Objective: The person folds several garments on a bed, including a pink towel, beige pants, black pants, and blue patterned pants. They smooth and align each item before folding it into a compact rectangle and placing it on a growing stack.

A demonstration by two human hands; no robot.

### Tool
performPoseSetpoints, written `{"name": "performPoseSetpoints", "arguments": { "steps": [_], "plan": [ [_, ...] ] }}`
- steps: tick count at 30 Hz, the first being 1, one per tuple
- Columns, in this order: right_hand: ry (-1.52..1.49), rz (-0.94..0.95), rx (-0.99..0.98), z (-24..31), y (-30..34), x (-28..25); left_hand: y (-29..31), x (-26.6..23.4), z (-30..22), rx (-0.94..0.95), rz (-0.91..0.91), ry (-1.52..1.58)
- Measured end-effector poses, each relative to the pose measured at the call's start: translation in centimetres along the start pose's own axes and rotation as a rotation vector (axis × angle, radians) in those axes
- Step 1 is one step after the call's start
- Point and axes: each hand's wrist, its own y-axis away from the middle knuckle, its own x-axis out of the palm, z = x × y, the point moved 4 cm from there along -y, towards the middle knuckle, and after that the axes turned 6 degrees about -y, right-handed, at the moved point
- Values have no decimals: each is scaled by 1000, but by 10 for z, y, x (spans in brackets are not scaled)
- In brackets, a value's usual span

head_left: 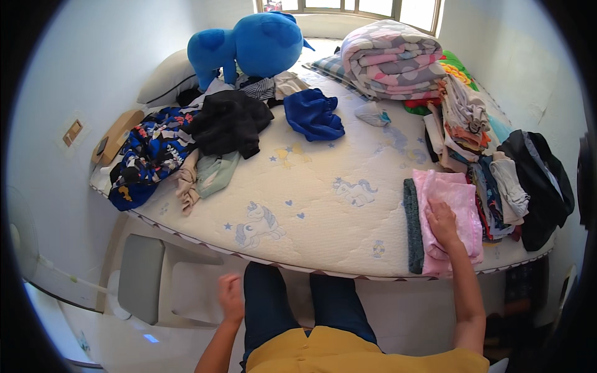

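Note:
My right hand (pixel 443 222) lies flat, fingers stretched out, on a folded pink garment (pixel 471 250) at the bed's near right edge. A dark grey-green folded cloth (pixel 413 227) shows along the left side of the pink one. My left hand (pixel 231 298) hangs in front of the bed near my left thigh, its fingers curled in, with nothing visible in them. To the right of the pink garment stands a row of folded clothes (pixel 489 198), with a white folded piece (pixel 510 186) on it. A black garment (pixel 533 193) hangs over the right edge.
The mattress (pixel 311 211) carries loose clothes at left: a patterned garment (pixel 152 149), a black one (pixel 230 121), a blue one (pixel 314 115). Farther back are a blue plush toy (pixel 267 46) and a rolled quilt (pixel 392 62). A grey stool (pixel 142 278) and a fan (pixel 25 242) stand left.

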Motion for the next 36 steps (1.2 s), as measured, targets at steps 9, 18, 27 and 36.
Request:
{"name": "performPoseSetpoints", "arguments": {
  "steps": [9,18,27,36],
  "plan": [
    [47,-122,-698,182,55,49,274,-71,226,-1241,844,-399],
    [5,207,-579,168,57,113,164,50,208,-1168,712,-155],
    [-54,234,-536,160,52,131,100,92,230,-1263,707,-166],
    [-35,147,-512,161,63,122,83,93,234,-1156,776,-181]
  ]
}}
